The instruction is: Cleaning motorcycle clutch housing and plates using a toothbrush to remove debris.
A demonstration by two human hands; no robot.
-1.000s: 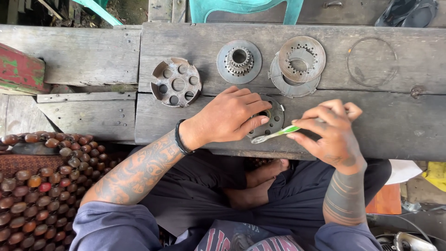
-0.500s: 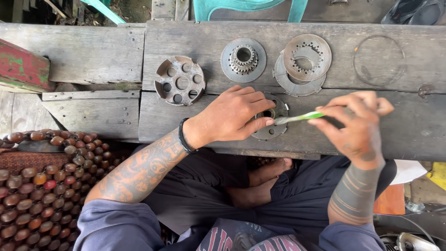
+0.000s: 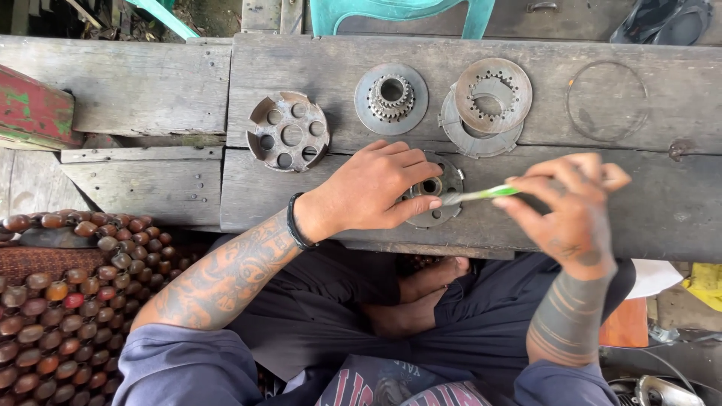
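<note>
My left hand [image 3: 368,189] presses down on a round metal plate [image 3: 436,192] with a centre hole, lying on the wooden bench [image 3: 639,218]. My right hand [image 3: 568,207] grips a green and white toothbrush [image 3: 481,195], its bristle end touching the plate near the hole. Most of the plate is hidden under my left fingers.
Further back on the bench lie a drum with several round holes [image 3: 288,141], a toothed hub on a disc [image 3: 391,98], two stacked ring plates [image 3: 487,105] and a thin wire ring [image 3: 606,101]. A beaded seat cover [image 3: 53,301] is at the left. A teal chair [image 3: 398,13] stands behind.
My right hand has shifted to the right and slightly up with the toothbrush, the bristles staying on the plate. My left hand stays put on the plate.
</note>
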